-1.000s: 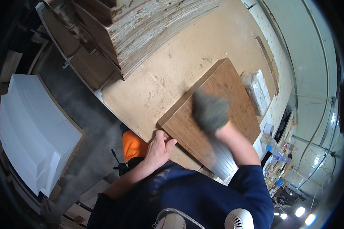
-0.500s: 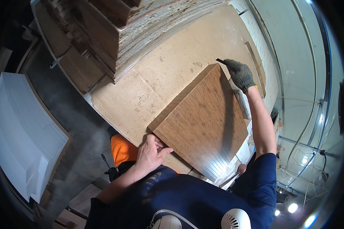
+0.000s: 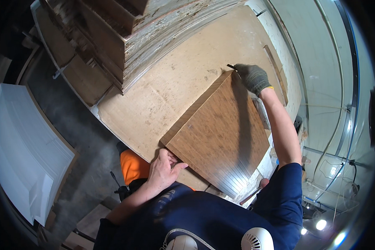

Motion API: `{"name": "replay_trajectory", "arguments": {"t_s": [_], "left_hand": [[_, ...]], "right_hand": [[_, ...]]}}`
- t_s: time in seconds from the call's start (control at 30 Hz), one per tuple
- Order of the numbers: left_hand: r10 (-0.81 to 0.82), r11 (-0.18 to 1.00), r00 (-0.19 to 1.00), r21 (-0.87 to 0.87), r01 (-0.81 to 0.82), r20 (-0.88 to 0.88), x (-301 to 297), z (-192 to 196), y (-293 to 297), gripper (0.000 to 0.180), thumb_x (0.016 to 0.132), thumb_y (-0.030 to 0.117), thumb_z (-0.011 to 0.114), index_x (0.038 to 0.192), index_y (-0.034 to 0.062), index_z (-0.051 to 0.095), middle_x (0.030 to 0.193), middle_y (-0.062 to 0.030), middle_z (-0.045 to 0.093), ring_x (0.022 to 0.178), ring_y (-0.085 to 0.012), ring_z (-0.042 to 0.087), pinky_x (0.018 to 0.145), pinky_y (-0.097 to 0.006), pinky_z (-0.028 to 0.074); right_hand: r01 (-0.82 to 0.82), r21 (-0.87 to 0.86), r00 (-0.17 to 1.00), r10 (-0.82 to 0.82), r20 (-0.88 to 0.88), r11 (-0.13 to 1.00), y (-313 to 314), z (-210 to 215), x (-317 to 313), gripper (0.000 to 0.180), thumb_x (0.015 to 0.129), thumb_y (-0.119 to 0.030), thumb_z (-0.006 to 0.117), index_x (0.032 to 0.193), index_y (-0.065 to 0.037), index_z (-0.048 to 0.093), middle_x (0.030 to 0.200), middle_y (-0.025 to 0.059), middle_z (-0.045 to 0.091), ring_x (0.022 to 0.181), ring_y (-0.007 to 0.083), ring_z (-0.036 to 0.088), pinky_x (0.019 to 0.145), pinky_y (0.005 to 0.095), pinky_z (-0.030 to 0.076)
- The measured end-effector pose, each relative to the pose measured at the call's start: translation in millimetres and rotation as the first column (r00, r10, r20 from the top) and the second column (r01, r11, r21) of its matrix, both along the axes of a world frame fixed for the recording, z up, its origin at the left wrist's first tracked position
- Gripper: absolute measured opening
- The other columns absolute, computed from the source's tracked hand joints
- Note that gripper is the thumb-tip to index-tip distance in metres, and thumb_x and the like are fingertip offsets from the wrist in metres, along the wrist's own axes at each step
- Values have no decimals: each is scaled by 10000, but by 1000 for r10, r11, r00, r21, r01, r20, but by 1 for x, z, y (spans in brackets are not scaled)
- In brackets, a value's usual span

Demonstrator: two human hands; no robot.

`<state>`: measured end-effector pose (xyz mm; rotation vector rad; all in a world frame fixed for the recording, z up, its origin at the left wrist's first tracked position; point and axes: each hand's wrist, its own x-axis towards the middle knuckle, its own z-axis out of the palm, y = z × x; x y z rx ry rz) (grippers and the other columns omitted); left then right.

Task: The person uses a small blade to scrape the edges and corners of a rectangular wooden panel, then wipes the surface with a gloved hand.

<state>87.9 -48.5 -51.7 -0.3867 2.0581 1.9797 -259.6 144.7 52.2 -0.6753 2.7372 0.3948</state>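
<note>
Head: right hand point(image 3: 253, 78) snug around stick point(image 3: 231, 66)

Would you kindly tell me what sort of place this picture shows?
Probably a woodworking or panel workshop: a brown wood-grain stack lies on a large worktable, a taller pile of panels rises beyond it, and white sheets are piled at the left.

Wide head-worn view, facing down
</note>
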Motion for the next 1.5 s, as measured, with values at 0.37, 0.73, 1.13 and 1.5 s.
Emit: {"name": "replay_trajectory", "arguments": {"t_s": [0.37, 0.73, 1.13, 1.5], "left_hand": [[-2, 1000, 999, 14, 2, 35, 2, -7, 3, 532, 754, 300, 765, 972, -28, 406, 832, -162, 615, 768, -269, 649, 688, -358, 525], [10, 1000, 998, -8, -10, 63, 0, 2, -3, 534, 765, 320, 749, 980, -35, 414, 839, -166, 611, 779, -281, 645, 694, -365, 521], [-29, 990, 1000, -136, 28, 0, 6, 2, 6, 519, 815, 373, 674, 1011, -33, 417, 889, -177, 556, 830, -327, 574, 728, -421, 471], [-57, 957, 991, -288, 20, -120, 9, 3, 13, 481, 821, 303, 663, 1034, -35, 395, 878, -183, 494, 805, -343, 535, 701, -443, 442]], "right_hand": [[-135, 43, 990, 137, -39, 990, 0, 4, 0, 289, 790, -145, 545, 1065, -173, 627, 896, 146, 665, 815, 345, 644, 673, 445, 508], [-436, -124, 848, 453, 277, 892, -78, 37, 97, 397, 775, -223, 615, 1161, -130, 606, 804, 124, 662, 686, 246, 658, 593, 360, 518], [-303, -343, 848, 415, 329, 889, -91, 25, 146, 235, 807, -172, 598, 979, -13, 583, 751, 123, 610, 707, 257, 643, 573, 329, 530], [-239, -379, 843, 385, 375, 894, -78, -30, 157, 237, 833, -224, 579, 993, -49, 565, 712, 167, 629, 653, 254, 653, 544, 360, 512]]}}
